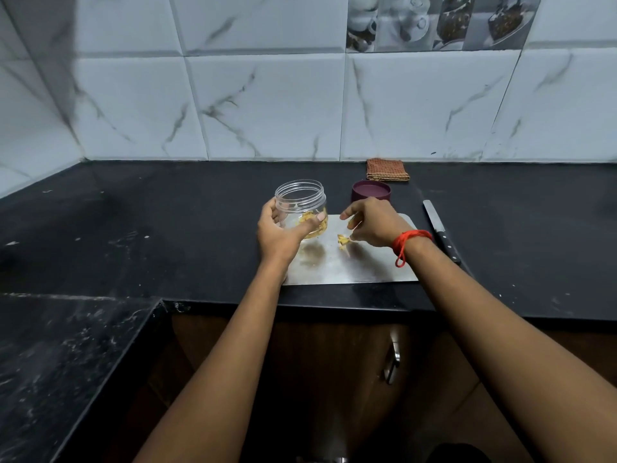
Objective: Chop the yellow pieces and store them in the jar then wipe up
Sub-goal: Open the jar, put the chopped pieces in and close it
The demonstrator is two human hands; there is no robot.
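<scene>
Storing step — left hand (278, 233) grips the jar (301, 208); right hand (370, 225) pinches pieces (343, 242) off the board (367, 265). Next — drop them in.

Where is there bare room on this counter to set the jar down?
Bare counter stretches left of the jar and steel board, and right of the knife. The board's near half is free too. Crowded behind the board, where lid, cloth and right hand cluster.
</scene>
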